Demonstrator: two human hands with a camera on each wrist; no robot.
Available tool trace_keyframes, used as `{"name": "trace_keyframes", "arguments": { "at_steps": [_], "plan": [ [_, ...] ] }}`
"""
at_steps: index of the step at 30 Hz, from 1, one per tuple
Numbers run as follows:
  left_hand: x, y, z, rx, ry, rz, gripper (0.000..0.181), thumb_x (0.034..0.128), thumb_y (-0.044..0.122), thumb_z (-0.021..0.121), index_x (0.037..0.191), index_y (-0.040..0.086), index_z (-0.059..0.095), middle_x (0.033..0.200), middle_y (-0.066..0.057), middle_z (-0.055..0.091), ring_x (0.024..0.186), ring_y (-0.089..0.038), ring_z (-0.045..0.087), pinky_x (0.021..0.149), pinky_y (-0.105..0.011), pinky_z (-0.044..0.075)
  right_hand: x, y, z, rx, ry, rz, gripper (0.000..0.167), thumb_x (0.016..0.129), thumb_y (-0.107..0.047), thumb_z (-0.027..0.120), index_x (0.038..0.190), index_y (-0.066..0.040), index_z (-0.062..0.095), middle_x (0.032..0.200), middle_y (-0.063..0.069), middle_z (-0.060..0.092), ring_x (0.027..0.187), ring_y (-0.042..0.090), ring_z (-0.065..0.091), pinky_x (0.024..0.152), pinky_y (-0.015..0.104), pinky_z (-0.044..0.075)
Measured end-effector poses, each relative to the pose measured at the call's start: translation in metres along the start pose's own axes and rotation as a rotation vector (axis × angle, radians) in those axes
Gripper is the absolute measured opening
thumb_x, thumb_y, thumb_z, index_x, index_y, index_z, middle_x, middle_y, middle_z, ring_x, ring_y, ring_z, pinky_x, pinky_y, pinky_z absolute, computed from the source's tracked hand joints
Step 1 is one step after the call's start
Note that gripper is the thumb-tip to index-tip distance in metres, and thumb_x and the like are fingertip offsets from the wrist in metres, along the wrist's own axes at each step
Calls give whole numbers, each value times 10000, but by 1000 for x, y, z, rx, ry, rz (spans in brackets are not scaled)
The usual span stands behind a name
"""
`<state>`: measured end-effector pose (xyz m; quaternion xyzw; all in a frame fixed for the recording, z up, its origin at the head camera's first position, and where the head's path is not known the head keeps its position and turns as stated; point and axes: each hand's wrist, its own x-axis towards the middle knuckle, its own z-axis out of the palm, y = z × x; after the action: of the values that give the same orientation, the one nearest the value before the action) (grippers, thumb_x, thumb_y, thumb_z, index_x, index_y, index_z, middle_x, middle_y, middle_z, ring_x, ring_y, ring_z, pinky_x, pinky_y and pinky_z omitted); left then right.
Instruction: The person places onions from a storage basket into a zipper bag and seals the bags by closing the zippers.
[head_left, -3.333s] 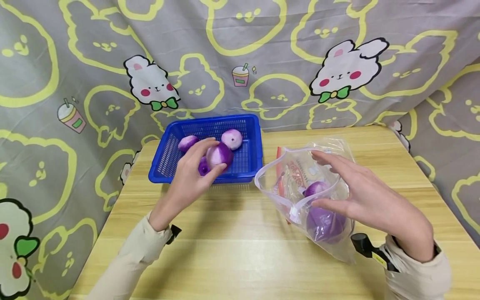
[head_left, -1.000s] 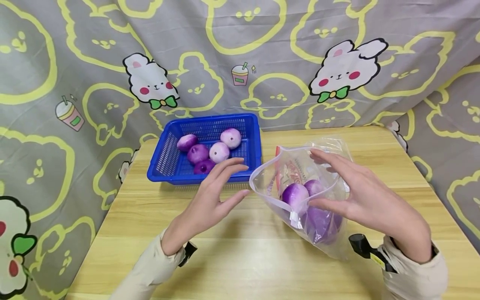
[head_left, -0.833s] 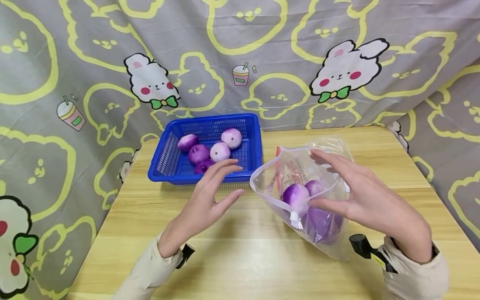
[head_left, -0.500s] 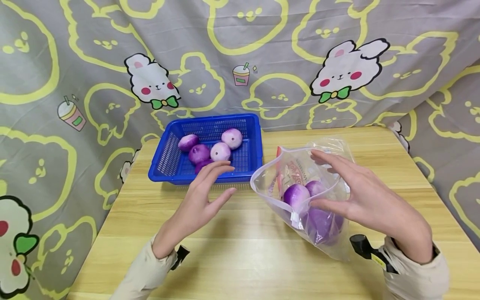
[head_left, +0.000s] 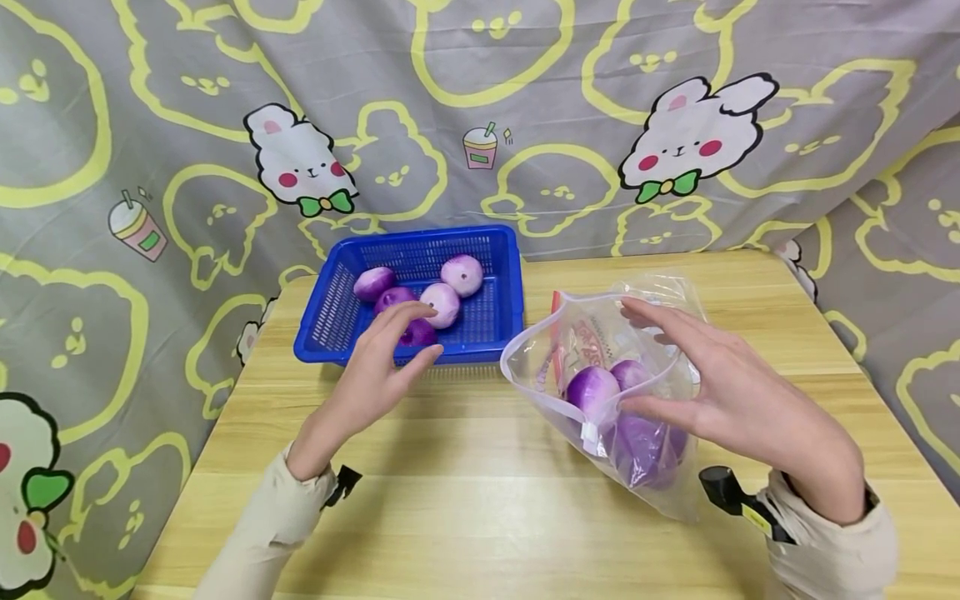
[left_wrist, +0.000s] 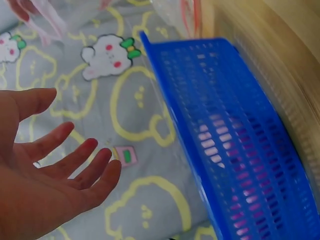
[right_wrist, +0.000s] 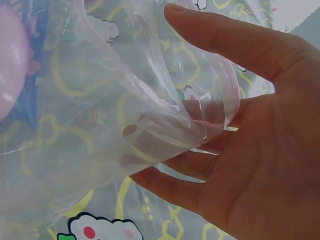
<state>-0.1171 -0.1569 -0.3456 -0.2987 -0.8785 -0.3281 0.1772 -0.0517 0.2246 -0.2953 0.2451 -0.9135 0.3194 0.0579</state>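
Several purple onions [head_left: 461,276] lie in a blue plastic basket [head_left: 510,321] in the head view. My left hand [head_left: 367,375] hovers at the basket's front edge, its fingers loosely bent and thumb apart. The left wrist view shows that palm bare, away from the basket's side. A clear zip bag [head_left: 540,358] stands with its mouth wide, and purple onions [head_left: 592,390] sit inside it. At the bag's right side is my right hand [head_left: 731,400], thumb and fingers spread against its mouth. In the right wrist view its extended fingers [right_wrist: 172,185] lie partly behind the film.
A wooden table [head_left: 465,517] carries the basket and bag. Behind the zip bag lies more clear plastic packaging [head_left: 667,292]. A grey patterned cloth [head_left: 555,75] hangs at the back and sides.
An onion held in my left hand earlier is now in the bag. The left hand came back from the bag, bare, and moved left to the basket. My right hand stays at the bag.
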Motion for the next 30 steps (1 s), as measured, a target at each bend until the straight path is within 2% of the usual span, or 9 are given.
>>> {"name": "trace_keyframes", "arguments": {
  "at_steps": [8, 13, 19, 26, 30],
  "plan": [
    [10, -29, -5, 36, -31, -60, 307, 923, 160, 721, 1183, 29, 623, 1199, -112, 631, 1143, -266, 580, 1006, -443, 442, 2, 0, 1, 6, -13, 6, 911, 795, -379, 844, 1544, -262, 338, 1476, 17, 492, 1202, 351, 575, 943, 586, 449],
    [16, -41, -6, 55, -66, -129, 273, 949, 204, 693, 1156, 35, 635, 1173, -106, 653, 1099, -263, 605, 965, -446, 466, 2, 0, 1, 7, -27, 23, 915, 801, -411, 831, 1551, -302, 318, 1477, 14, 490, 1222, 342, 559, 951, 587, 442],
    [21, -57, -2, 107, -132, -220, 241, 960, 233, 677, 1123, 58, 645, 1143, -95, 663, 1087, -271, 614, 952, -466, 469, 3, 0, 3, 11, -31, 29, 908, 798, -431, 827, 1546, -313, 325, 1476, 14, 493, 1225, 350, 559, 962, 592, 432],
    [29, -75, 2, 174, -153, -288, 199, 937, 197, 695, 1055, 37, 698, 1050, -154, 712, 966, -355, 670, 843, -507, 511, 4, 0, 4, 11, -31, 34, 918, 792, -443, 829, 1547, -324, 320, 1479, 9, 489, 1231, 339, 556, 963, 600, 427],
    [38, -85, 6, 214, -216, -321, 250, 933, 211, 684, 1069, 2, 693, 1035, -178, 704, 924, -364, 657, 820, -506, 512, 4, 0, 5, 6, -31, 32, 899, 794, -450, 825, 1539, -298, 346, 1475, 4, 491, 1223, 327, 560, 964, 585, 431]
  ]
}}
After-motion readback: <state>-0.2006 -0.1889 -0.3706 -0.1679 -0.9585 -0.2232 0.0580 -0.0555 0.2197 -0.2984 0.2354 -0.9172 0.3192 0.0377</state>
